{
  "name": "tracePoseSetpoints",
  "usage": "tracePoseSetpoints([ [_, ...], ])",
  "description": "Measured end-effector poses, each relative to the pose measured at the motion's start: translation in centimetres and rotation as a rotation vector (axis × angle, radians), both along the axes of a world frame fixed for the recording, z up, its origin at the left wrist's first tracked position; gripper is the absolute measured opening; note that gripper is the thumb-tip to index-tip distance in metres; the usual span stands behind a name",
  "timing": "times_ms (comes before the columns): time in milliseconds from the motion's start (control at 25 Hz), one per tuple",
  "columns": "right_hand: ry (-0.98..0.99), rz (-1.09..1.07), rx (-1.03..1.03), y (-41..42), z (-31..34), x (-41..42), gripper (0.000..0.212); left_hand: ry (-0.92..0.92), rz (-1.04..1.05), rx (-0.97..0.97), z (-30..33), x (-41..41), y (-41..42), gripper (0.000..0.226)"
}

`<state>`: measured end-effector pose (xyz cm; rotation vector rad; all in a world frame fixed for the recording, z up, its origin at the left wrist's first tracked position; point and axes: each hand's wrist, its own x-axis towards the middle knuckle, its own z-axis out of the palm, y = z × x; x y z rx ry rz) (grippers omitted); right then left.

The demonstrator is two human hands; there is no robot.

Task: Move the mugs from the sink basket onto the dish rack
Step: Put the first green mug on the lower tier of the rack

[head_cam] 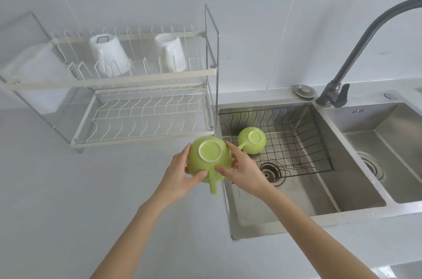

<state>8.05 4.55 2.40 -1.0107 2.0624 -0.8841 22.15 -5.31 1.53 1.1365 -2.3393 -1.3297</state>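
I have my left hand [177, 174] and right hand [243, 171] curled on opposite sides of an upturned green mug [209, 157], handle toward me, above the tabletop edge. The dish rack [146, 141] lies just beyond my fingers, nearer the left hand. A second green mug [252, 140] waits in the sink basket [296, 141], right of them.

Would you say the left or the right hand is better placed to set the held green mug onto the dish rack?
Probably the left hand. It grips the held green mug on the side nearer the dish rack, whose lower tier lies just beyond. The right hand sits on the sink side, nearer the other green mug.
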Motion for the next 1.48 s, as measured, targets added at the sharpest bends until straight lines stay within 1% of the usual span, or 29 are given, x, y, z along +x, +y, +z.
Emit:
tracePoseSetpoints([
  [200,0.043,-0.001,-0.006,-2.9,0.5,2.3,0.075,-0.014,-0.011,-0.038,0.6,1.9,-2.8,0.078],
  [480,0.041,-0.002,-0.003,-8.4,2.1,1.9,0.073,-0.104,-0.102,-0.071,2.1,1.5,-8.5,0.094],
  [800,0.037,-0.041,0.047,-14.7,2.0,-0.3,0.070,-0.141,-0.117,-0.085,2.0,-2.0,-14.9,0.087],
  [1040,0.049,-0.069,0.079,-18.4,1.0,-1.9,0.068,-0.170,-0.117,-0.068,0.4,-4.8,-18.9,0.087],
  [1320,0.010,-0.127,0.065,-20.4,-0.9,-2.9,0.068,-0.167,-0.095,-0.019,-1.3,-5.9,-21.1,0.076],
  [1480,0.045,-0.122,0.075,-20.7,-1.3,-3.1,0.068,-0.179,-0.118,-0.073,-1.9,-6.4,-21.9,0.079],
])
